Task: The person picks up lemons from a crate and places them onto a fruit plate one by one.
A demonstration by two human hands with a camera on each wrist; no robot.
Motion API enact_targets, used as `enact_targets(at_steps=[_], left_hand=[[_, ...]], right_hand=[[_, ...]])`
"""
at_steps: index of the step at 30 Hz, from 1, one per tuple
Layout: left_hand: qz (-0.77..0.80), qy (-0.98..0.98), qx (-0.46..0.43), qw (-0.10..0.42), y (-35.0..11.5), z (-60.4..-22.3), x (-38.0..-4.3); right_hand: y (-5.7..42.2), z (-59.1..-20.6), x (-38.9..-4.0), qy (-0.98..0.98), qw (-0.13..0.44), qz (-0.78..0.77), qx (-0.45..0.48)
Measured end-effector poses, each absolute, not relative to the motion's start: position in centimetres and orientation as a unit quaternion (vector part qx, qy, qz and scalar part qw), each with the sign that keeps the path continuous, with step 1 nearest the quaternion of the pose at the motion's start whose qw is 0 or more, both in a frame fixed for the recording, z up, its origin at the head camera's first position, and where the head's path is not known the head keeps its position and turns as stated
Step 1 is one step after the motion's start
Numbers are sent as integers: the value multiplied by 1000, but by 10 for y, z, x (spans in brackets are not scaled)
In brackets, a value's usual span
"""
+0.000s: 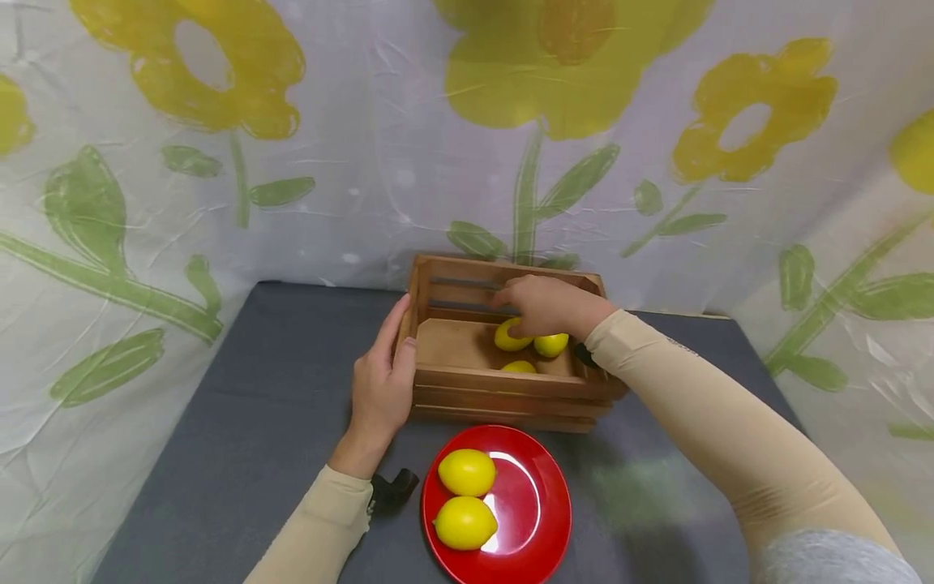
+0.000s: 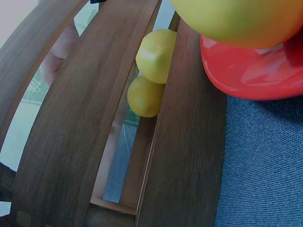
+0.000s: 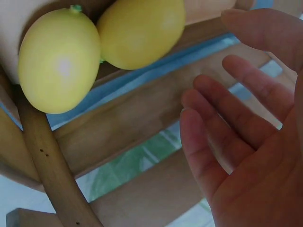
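A slatted wooden crate (image 1: 503,399) stands toward the back of the table. My left hand (image 1: 383,388) lies against its left end, fingers stretched along the side and thumb near the front corner. Inside the crate, my right hand (image 1: 543,304) hovers over several lemons (image 1: 550,346). In the right wrist view its fingers (image 3: 239,111) are loosely bent and apart from two lemons (image 3: 60,61), holding nothing. The hand partly covers the lemons in the head view. A red plate (image 1: 536,487) in front of the crate carries two lemons (image 1: 465,523) on its left half.
The dark grey table (image 1: 277,454) reaches back to a hanging cloth (image 1: 365,162) printed with yellow flowers, close behind the crate. A black piece (image 1: 396,488) shows beside my left wrist, left of the plate.
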State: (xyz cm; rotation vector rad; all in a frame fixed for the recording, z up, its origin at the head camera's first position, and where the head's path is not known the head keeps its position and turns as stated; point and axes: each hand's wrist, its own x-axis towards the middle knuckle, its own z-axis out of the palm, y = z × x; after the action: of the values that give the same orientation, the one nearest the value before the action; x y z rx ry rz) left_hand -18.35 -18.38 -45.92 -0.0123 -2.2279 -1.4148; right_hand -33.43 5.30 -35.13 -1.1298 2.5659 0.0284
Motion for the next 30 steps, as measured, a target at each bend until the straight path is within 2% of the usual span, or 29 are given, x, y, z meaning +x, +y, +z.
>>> enact_targets(at_steps=[10, 30], left_hand=[[-508, -825, 11, 246, -190, -463, -176], [-521, -818, -5, 244, -183, -460, -183]], right_hand=[[42, -372, -334, 899, 177, 44, -398], [43, -373, -337, 899, 183, 72, -391]])
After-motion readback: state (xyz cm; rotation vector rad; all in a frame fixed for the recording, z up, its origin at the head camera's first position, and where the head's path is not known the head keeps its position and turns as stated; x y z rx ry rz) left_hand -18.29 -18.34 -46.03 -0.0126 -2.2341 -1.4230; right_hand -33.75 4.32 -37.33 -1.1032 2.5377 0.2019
